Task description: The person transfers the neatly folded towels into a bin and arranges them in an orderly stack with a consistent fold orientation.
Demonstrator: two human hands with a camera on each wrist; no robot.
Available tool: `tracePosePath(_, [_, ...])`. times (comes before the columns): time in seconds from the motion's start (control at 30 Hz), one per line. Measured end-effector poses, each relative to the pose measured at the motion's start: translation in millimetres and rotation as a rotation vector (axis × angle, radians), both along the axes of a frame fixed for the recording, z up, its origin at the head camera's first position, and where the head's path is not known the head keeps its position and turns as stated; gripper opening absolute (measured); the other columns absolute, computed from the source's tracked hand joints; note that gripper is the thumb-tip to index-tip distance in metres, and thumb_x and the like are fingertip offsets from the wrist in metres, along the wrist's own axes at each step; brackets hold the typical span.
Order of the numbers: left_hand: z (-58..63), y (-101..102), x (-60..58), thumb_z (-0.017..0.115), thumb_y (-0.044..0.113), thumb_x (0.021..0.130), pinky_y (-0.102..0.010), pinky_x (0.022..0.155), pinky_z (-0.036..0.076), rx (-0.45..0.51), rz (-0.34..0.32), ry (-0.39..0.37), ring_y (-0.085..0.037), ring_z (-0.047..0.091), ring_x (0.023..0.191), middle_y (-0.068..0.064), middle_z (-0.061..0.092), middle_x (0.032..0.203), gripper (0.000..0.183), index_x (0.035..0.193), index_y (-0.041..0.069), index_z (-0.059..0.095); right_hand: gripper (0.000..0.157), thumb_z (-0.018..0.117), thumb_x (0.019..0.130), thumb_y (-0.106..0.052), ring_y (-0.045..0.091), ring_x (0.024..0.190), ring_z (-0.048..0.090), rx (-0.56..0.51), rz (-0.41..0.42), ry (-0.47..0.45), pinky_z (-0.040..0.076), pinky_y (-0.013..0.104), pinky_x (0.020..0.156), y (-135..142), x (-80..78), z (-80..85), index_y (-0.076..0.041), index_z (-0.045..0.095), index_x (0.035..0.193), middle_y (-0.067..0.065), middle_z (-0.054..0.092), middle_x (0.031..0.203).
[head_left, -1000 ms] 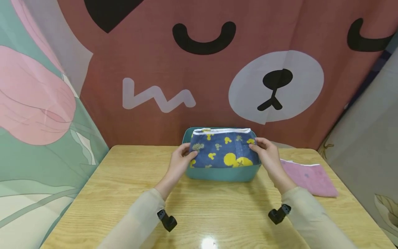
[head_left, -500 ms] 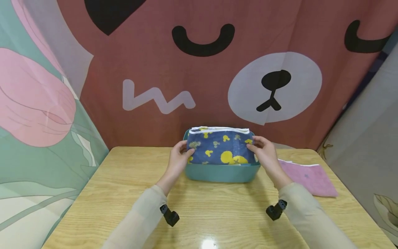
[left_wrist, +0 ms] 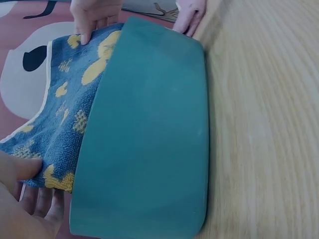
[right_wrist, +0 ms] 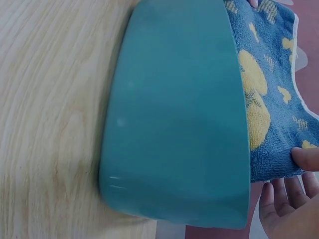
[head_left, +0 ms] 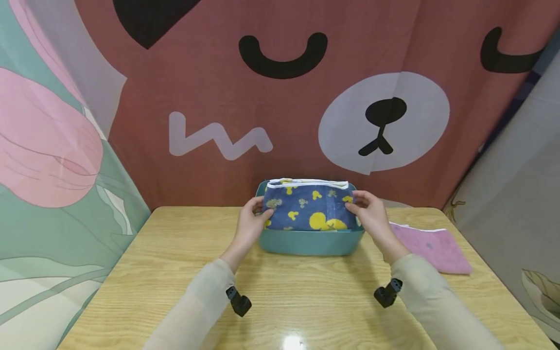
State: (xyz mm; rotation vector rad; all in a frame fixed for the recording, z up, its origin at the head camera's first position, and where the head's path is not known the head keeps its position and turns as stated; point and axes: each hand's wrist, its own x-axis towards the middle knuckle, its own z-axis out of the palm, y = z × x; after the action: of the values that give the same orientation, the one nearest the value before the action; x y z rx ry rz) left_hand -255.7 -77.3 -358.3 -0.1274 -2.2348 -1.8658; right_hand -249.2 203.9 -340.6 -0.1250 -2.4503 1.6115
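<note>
A folded blue towel (head_left: 302, 206) with yellow shapes and a white hem stands upright in a teal plastic bin (head_left: 311, 242). Its lower part is hidden behind the bin's front wall, while the upper part rises above the rim. My left hand (head_left: 250, 224) pinches the towel's left edge between thumb and fingers. At the opposite edge, my right hand (head_left: 373, 215) pinches it the same way. Both wrist views show the terry cloth (left_wrist: 65, 104) spread between the two hands, beside the bin's smooth outer wall (right_wrist: 174, 114).
A folded pink towel (head_left: 439, 249) with a white hem lies on the wooden table (head_left: 183, 253), right of the bin and partly behind my right forearm. Just behind the table hangs a curtain (head_left: 210, 180) with a large printed animal face.
Over the first half second, both hands and the blue towel shifted slightly left and more of the bin's front rim came into sight. Since then they have hardly moved.
</note>
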Motion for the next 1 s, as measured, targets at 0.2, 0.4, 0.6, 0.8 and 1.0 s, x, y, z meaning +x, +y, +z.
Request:
tracePosePath(0.2, [-0.9, 1.6, -1.7, 0.066, -0.003, 0.082, -0.03, 0.075, 0.05, -0.002, -0.004, 0.027, -0.027, 0.056, 0.097, -0.016, 0.062, 0.104, 0.033, 0.114, -0.001, 0.059, 0.04, 0.064, 0.088, -0.013, 0.021, 0.102, 0.052, 0.024, 0.008, -0.007, 0.045, 0.018, 0.075, 2.8, -0.5, -4.1, 0.0, 0.053, 0.123, 0.016, 0.058, 0.113])
tracePosePath(0.4, [-2.9, 2.2, -2.7, 0.066, -0.004, 0.082, -0.032, 0.075, 0.05, -0.06, 0.005, 0.047, -0.027, 0.058, 0.096, -0.016, 0.063, 0.104, 0.033, 0.114, -0.001, 0.059, 0.039, 0.065, 0.087, -0.01, 0.027, 0.101, 0.054, 0.064, 0.013, 0.019, 0.045, 0.031, 0.083, 1.8, -1.2, -9.3, 0.001, 0.054, 0.122, 0.019, 0.059, 0.112])
tracePosePath(0.6, [-1.9, 2.6, -2.3, 0.066, -0.003, 0.083, -0.036, 0.079, 0.049, -0.125, 0.019, 0.086, -0.027, 0.058, 0.096, -0.014, 0.063, 0.104, 0.033, 0.115, 0.0, 0.059, 0.038, 0.066, 0.085, -0.007, 0.029, 0.098, 0.055, 0.097, 0.015, 0.053, 0.045, 0.033, 0.084, 0.3, 2.2, -10.4, 0.004, 0.054, 0.12, 0.023, 0.061, 0.11])
tracePosePath(0.8, [-4.6, 3.7, -4.0, 0.066, -0.003, 0.082, -0.034, 0.077, 0.051, -0.148, 0.017, 0.064, -0.027, 0.058, 0.095, -0.016, 0.063, 0.104, 0.033, 0.114, -0.002, 0.059, 0.035, 0.067, 0.084, -0.006, 0.027, 0.094, 0.056, 0.108, 0.019, 0.065, 0.045, 0.025, 0.077, 1.6, 2.8, -14.8, 0.003, 0.056, 0.117, 0.021, 0.062, 0.105])
tracePosePath(1.0, [-8.3, 3.2, -4.2, 0.066, -0.003, 0.083, -0.036, 0.079, 0.051, -0.139, 0.008, 0.053, -0.028, 0.058, 0.096, -0.017, 0.062, 0.104, 0.033, 0.115, -0.002, 0.058, 0.036, 0.067, 0.084, -0.007, 0.028, 0.095, 0.056, 0.132, 0.025, 0.063, 0.046, 0.03, 0.078, 3.1, 2.2, -18.9, 0.002, 0.056, 0.117, 0.02, 0.062, 0.105])
